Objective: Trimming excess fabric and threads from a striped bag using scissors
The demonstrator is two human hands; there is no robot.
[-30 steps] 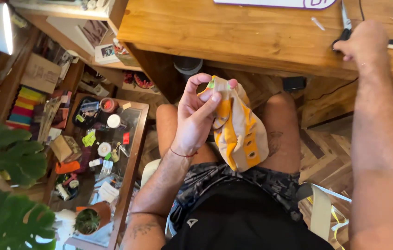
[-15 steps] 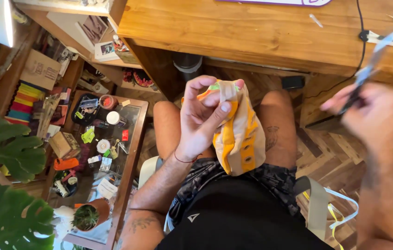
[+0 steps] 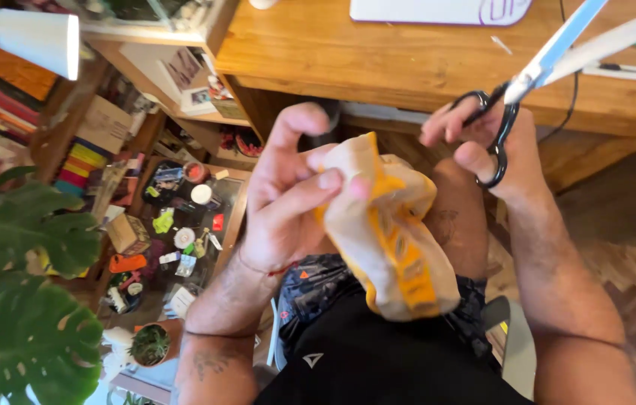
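Left hand (image 3: 288,202) pinched yellow pouch (image 3: 389,240) top; right hand (image 3: 498,146) gripped scissors (image 3: 550,64), blades parted. Risk: blades nicking pinching fingers.

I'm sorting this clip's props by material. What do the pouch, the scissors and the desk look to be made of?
The pouch, pinched by the left hand: probably matte paper or film, tan and orange, since it creases softly. The scissors in the right hand: shiny metal blades, with black loops that look like plastic. The desk: wood with visible grain and a satin finish.

One head-worn camera looks steeply down, close above the lap
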